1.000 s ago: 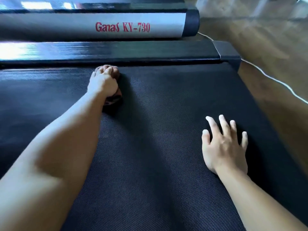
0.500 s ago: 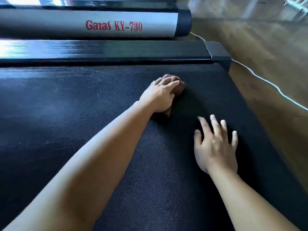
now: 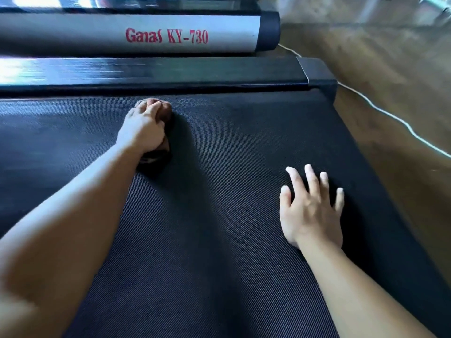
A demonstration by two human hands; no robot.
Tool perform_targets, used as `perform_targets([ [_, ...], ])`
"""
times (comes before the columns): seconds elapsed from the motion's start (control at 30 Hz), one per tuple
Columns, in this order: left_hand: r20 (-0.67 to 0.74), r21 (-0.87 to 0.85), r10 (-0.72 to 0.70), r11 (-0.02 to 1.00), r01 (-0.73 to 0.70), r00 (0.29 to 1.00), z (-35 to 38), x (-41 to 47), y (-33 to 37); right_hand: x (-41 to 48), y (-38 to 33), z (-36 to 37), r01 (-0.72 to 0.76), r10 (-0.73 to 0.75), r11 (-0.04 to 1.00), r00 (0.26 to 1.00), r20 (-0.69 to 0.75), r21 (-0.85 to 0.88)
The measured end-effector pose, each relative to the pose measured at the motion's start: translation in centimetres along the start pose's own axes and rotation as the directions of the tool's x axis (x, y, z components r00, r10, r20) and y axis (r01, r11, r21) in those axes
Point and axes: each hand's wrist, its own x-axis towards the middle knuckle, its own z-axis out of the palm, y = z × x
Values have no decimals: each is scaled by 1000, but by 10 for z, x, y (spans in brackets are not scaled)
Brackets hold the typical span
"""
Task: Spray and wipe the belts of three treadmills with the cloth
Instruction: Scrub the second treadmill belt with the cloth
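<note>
Wooden flooring point(image 3: 390, 76) borders the black treadmill belt point(image 3: 219, 228), where the left hand point(image 3: 142, 130) curls its fingers over the bunched brown cloth point(image 3: 167, 112) near the far side rail point(image 3: 170, 71), evidently pressing to wipe, while the right hand point(image 3: 310, 213) lies flat, fingers spread, apparently bracing the body.

The black belt point(image 3: 219, 240) bears a brown cloth point(image 3: 167, 112) and the flat right hand point(image 3: 310, 213).

2 bare forearms and 2 bare hands show: the left hand point(image 3: 144, 129) and the right hand point(image 3: 310, 211), its fingernails short and plain.
</note>
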Motion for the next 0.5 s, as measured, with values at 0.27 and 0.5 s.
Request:
perform_targets([
  [0.27, 61, -50, 242, 970, -239, 968, 33, -28, 147, -1, 0, -2, -4, 3, 1000, 1000, 13, 17],
  [0.5, 136, -166, 517, 853, -495, 845, 50, -98, 180, 2, 1, -1, -11, 11, 1000, 999, 30, 20],
])
